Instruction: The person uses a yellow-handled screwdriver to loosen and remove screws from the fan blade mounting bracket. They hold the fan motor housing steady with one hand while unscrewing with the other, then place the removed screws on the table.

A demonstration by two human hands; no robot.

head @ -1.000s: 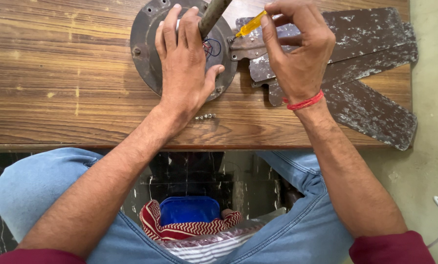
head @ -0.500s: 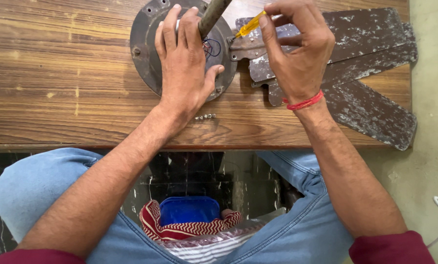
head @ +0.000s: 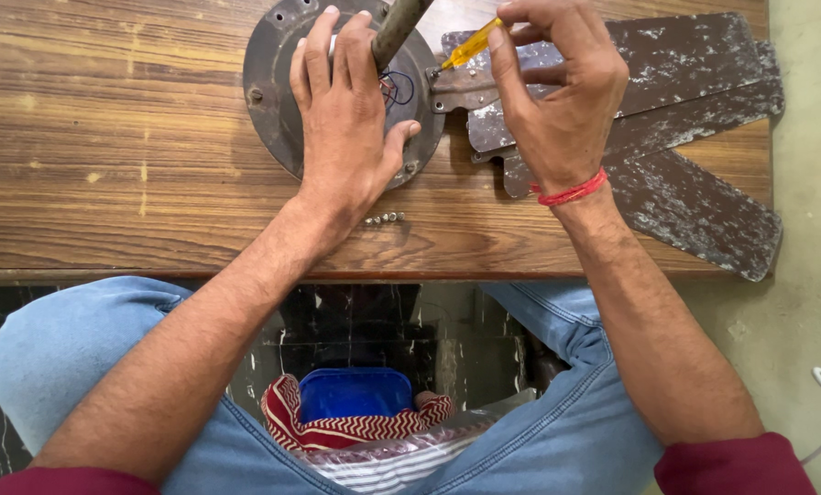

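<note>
My left grip (head: 344, 137) lies flat on the fan motor (head: 278, 82) – holding nothing; right grip (head: 557, 101) pinches the yellow screwdriver (head: 470, 46) over the counter (head: 108, 183)

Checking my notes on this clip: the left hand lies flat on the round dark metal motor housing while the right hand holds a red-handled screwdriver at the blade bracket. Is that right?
Not quite: the head view shows the right hand holding a yellow-handled screwdriver, not a red one. The left hand does lie flat on the round dark metal motor housing.

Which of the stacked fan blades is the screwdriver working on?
The top blade, the one farthest from the person. The yellow screwdriver in the right hand points at its metal arm beside the round motor; the other blades fan out lower, under it.
</note>
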